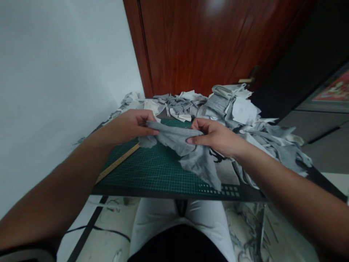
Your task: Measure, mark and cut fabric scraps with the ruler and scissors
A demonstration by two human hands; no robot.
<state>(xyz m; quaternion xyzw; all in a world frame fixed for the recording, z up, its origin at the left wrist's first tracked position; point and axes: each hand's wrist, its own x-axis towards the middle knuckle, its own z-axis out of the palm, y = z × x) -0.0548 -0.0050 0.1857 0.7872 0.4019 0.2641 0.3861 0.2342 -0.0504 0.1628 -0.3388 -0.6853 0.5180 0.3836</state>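
A piece of grey fabric (174,137) stretches between my two hands above the green cutting mat (152,173). My left hand (136,125) pinches its left end between thumb and fingers. On the other side, my right hand (211,136) grips the fabric with the thumb on top, and a loose flap hangs down toward the mat's front edge. A yellowish ruler (118,163) lies slantwise on the mat, below my left hand. Black scissor-like handles (216,156) show partly under my right hand; the rest is hidden.
Grey and white fabric scraps (181,103) line the table's back edge. A taller stack of folded fabric (218,103) and more loose pieces (283,143) cover the right side. Behind stands a brown wooden door (201,47); a white wall (81,54) is at left.
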